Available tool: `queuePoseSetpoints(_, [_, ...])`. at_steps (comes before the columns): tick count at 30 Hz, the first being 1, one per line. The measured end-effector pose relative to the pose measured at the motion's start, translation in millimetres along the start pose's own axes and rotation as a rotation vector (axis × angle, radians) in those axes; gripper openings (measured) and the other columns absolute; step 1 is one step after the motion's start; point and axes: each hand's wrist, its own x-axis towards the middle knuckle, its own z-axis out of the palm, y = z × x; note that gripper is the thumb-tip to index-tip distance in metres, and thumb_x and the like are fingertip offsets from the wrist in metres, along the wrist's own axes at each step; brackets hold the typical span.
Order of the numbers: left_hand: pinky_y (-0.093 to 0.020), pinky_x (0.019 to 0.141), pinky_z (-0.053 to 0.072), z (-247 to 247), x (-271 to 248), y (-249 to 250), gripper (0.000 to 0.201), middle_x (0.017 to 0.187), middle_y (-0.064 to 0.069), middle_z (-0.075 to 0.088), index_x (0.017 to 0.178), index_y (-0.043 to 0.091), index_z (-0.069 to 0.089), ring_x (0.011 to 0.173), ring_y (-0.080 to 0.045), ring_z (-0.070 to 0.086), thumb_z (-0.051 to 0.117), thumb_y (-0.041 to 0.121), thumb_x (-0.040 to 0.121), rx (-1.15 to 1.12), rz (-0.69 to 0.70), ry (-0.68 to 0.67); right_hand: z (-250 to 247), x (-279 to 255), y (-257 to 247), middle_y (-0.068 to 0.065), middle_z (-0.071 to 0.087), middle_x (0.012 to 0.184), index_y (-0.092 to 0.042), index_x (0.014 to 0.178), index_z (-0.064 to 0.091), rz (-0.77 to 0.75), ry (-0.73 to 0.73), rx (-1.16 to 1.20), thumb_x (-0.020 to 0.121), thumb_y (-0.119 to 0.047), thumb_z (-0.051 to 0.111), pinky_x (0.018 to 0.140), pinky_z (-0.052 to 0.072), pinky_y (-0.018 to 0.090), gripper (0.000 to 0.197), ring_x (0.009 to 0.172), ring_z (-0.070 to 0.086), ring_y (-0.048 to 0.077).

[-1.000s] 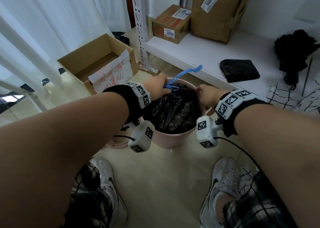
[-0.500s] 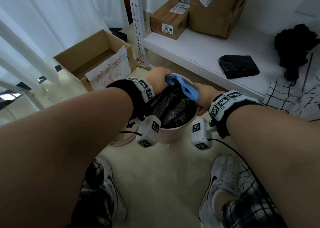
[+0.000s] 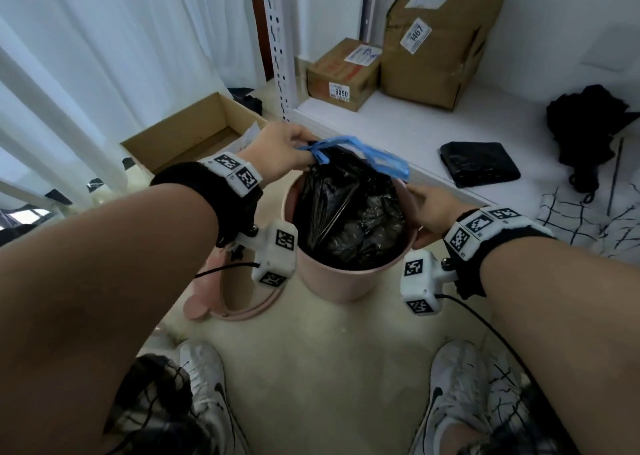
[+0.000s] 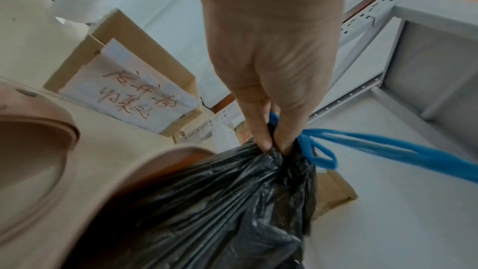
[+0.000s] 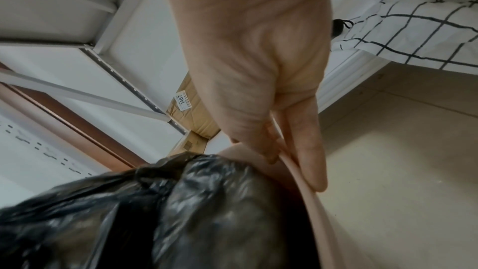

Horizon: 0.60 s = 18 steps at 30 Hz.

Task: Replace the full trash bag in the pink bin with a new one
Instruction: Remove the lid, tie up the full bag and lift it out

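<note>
- Pink bin [image 3: 341, 274] on the floor, landmark for all places below; full black trash bag [image 3: 349, 219] partly inside it, gathered neck raised above the far-left part of the rim.
- Left hand [image 3: 277, 150] above the bin's far-left rim, fingers curled tight round the bag's neck and the blue drawstring [image 3: 363, 151]; knot at the fingers, loose loop trailing toward the bin's far-right side.
- Right hand [image 3: 431, 209] at the bin's right rim, thumb inside and fingers outside, pinching the wall to hold it down.
- Step judged in hand: drawing the tied bag up out of the bin. Best done with a straight, steady upward pull, grip kept on the gathered neck rather than the thin drawstring alone; bin kept pinned against the floor to resist suction and dragging; no snagging of thin film on the rim.
- Pink lid ring [image 3: 239, 302] on the floor, touching or just beside the bin's left side.
- Folded black bag [image 3: 479, 164], presumably the replacement, on the white shelf [image 3: 398, 132] beyond the bin to the right.
- Readable writing: label "8090" on the small carton [image 3: 341, 74] and "1467" on the large carton [image 3: 440, 35], both on the shelf beyond the bin; red handwritten characters on a paper sign [image 4: 129, 91] fixed to the open cardboard box [image 3: 187, 136] beyond the bin to the left, not legible enough to transcribe.
</note>
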Motion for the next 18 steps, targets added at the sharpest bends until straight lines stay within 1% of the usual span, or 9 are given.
queuePoseSetpoints(3, [-0.009,0.059,0.053,10.7,-2.0,12.9,0.023,0.076,-0.003,0.064,0.106,0.001,0.064,0.06,-0.002,0.058,0.068,0.006,0.084,-0.032,0.031,-0.002,5.7,-5.2,-6.7,0.008,0.066,0.121,-0.028,0.134,0.047,-0.057,0.012,-0.029,0.086,-0.003,0.054,0.085,0.056,0.042,0.054,0.101,0.067,0.03])
queuePoseSetpoints(4, [-0.008,0.059,0.053,14.2,-2.2,15.9,0.024,0.078,-0.004,0.064,0.107,0.001,0.064,0.061,-0.003,0.058,0.067,0.007,0.084,-0.018,0.047,0.001,7.8,-7.4,-8.4,0.007,0.063,0.125,-0.023,0.136,0.045,-0.061,0.017,-0.016,0.087,-0.003,0.054,0.085,0.056,0.039,0.053,0.106,0.065,0.029])
queuePoseSetpoints(7, [-0.014,0.062,0.056,15.0,-1.8,18.3,0.027,0.085,-0.01,0.065,0.111,0.0,0.064,0.065,-0.008,0.058,0.065,0.009,0.086,0.019,0.086,0.032,10.0,-14.3,-7.6,0.012,0.06,0.126,-0.02,0.14,0.041,0.001,-0.019,0.074,0.091,0.003,0.047,0.058,0.06,0.033,0.054,0.098,0.067,0.033])
queuePoseSetpoints(9, [-0.031,0.075,0.059,8.0,-0.2,16.2,0.026,0.091,-0.012,0.068,0.112,0.005,0.066,0.075,-0.02,0.064,0.064,0.012,0.087,0.14,0.131,0.103,10.4,-15.3,-6.7,0.01,0.059,0.128,-0.02,0.143,0.034,0.009,-0.048,0.105,0.091,0.009,0.044,0.049,0.057,0.032,0.061,0.081,0.066,0.03])
queuePoseSetpoints(10, [-0.034,0.081,0.056,3.1,1.6,13.4,0.026,0.095,-0.01,0.069,0.112,0.009,0.067,0.083,-0.023,0.065,0.063,0.014,0.087,0.236,0.151,0.163,9.2,-15.5,-7.2,0.01,0.059,0.128,-0.021,0.144,0.033,0.013,-0.056,0.135,0.091,0.01,0.043,0.048,0.056,0.033,0.062,0.076,0.064,0.03])
queuePoseSetpoints(12, [-0.031,0.085,0.049,-6.5,3.9,9.3,0.027,0.101,-0.006,0.07,0.114,0.016,0.066,0.094,-0.023,0.063,0.06,0.019,0.089,0.359,0.167,0.276,10.0,-15.1,-8.9,0.013,0.058,0.129,-0.021,0.142,0.035,0.018,-0.054,0.183,0.094,0.007,0.041,0.047,0.056,0.032,0.056,0.087,0.065,0.035])
queuePoseSetpoints(14, [-0.033,0.089,0.046,-11.9,6.5,6.2,0.026,0.103,-0.004,0.07,0.115,0.022,0.066,0.1,-0.024,0.062,0.058,0.025,0.09,0.415,0.158,0.348,11.7,-14.6,-9.4,0.015,0.056,0.132,-0.019,0.14,0.039,0.009,-0.048,0.171,0.097,-0.002,0.042,0.044,0.055,0.024,0.047,0.093,0.063,0.026])
queuePoseSetpoints(16, [-0.037,0.093,0.036,-12.7,8.0,5.7,0.025,0.103,0.001,0.07,0.113,0.031,0.065,0.105,-0.023,0.058,0.055,0.032,0.09,0.489,0.135,0.411,12.5,-15.7,-10.2,0.014,0.057,0.13,-0.017,0.14,0.039,0.01,-0.053,0.191,0.096,0.0,0.043,0.04,0.053,0.02,0.047,0.084,0.06,0.022])
queuePoseSetpoints(18, [-0.036,0.092,0.031,-11.5,8.4,5.6,0.021,0.1,0.005,0.068,0.11,0.031,0.065,0.104,-0.02,0.057,0.055,0.031,0.091,0.459,0.134,0.42,12.3,-12.4,-7.8,0.015,0.059,0.121,-0.018,0.143,0.034,0.047,-0.082,0.241,0.092,0.01,0.044,0.045,0.057,0.028,0.058,0.079,0.06,0.026])
